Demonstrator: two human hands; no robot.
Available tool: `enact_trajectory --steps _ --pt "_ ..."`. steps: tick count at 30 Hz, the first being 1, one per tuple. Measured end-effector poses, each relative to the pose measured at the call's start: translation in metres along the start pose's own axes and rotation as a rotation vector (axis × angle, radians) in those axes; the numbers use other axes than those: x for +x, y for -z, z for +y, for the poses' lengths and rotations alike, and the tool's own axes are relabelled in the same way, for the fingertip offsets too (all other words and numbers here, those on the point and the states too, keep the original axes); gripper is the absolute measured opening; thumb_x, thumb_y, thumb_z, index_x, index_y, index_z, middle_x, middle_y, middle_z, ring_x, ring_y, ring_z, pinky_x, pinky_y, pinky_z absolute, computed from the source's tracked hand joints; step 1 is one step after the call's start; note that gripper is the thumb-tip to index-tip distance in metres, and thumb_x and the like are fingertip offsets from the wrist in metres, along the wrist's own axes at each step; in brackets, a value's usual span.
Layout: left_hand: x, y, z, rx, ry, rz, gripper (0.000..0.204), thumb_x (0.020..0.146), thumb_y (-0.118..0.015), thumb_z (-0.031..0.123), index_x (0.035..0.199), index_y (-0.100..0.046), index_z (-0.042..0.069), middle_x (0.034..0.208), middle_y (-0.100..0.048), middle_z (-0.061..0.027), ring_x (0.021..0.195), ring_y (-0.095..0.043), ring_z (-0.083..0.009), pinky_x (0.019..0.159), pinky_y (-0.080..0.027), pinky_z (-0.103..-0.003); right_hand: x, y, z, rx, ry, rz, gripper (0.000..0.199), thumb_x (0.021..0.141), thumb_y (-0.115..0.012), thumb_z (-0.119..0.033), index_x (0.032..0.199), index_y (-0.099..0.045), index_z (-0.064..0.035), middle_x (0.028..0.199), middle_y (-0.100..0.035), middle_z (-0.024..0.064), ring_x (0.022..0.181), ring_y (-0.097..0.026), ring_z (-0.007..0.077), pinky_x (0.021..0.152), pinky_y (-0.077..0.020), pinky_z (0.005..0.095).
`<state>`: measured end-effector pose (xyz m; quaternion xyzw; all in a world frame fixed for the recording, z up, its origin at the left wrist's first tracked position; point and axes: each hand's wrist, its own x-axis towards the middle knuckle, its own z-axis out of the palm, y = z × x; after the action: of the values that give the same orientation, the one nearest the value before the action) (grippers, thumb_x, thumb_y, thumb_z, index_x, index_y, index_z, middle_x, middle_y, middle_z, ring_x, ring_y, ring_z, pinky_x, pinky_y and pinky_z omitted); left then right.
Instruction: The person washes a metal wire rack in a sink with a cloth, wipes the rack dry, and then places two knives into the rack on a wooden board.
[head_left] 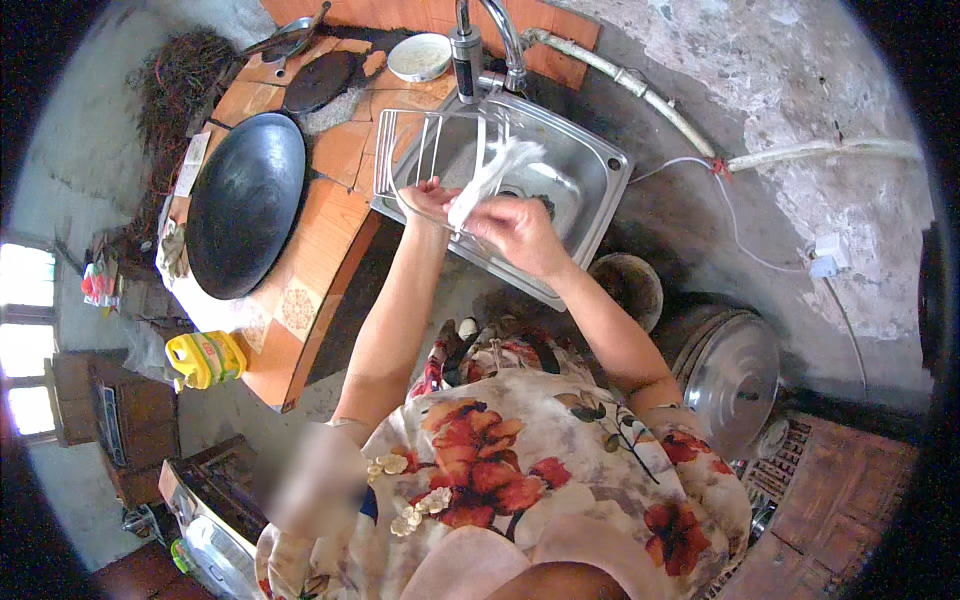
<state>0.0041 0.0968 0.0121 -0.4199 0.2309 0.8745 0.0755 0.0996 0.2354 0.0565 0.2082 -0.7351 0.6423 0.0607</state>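
Over the sink (600, 190), my right hand (520, 230) pinches a bundle of white strands (492, 180), frayed and spread at its upper end. My left hand (430, 200) is beside it, fingers curled at the near edge of a see-through rectangular thing with white bars (388, 150). Whether this is a rack or a clear container I cannot tell. It overlaps the left part of the metal basin. The chrome faucet (468, 60) stands behind the basin.
Left of the sink, an orange tiled counter (335, 215) carries a large black wok (247, 205), a dark round lid (318, 80) and a white round dish (420, 58). A yellow jug (207, 358) stands by the counter's near corner. Large metal lids (735, 380) lean at the right.
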Motion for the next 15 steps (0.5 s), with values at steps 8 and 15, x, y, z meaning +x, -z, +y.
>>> enact_trajectory --steps 8,15 --pt "0.022 0.026 0.013 -0.098 0.284 -0.098 0.019 0.092 -0.031 0.018 0.081 -0.042 0.007 0.050 -0.028 0.0015 0.041 -0.033 -0.0122 0.054 -0.048 -0.036 0.023 0.028 -0.017 -0.368 0.315 0.362 0.012 0.081 -0.065 0.000 0.092 -0.062 0.0035 0.090 -0.051 0.0093 0.085 -0.055 0.0197 0.074 -0.0442 0.0300" --pt "0.030 0.007 0.014 -0.225 0.237 -0.089 0.018 0.088 -0.027 0.016 0.081 -0.039 0.004 0.070 -0.041 -0.0094 0.058 -0.044 -0.0209 0.064 -0.053 -0.044 0.003 -0.016 -0.003 -0.487 0.327 0.272 0.011 0.079 -0.063 0.002 0.090 -0.063 0.0000 0.097 -0.054 0.0138 0.081 -0.061 0.0276 0.069 -0.0489 0.0340"
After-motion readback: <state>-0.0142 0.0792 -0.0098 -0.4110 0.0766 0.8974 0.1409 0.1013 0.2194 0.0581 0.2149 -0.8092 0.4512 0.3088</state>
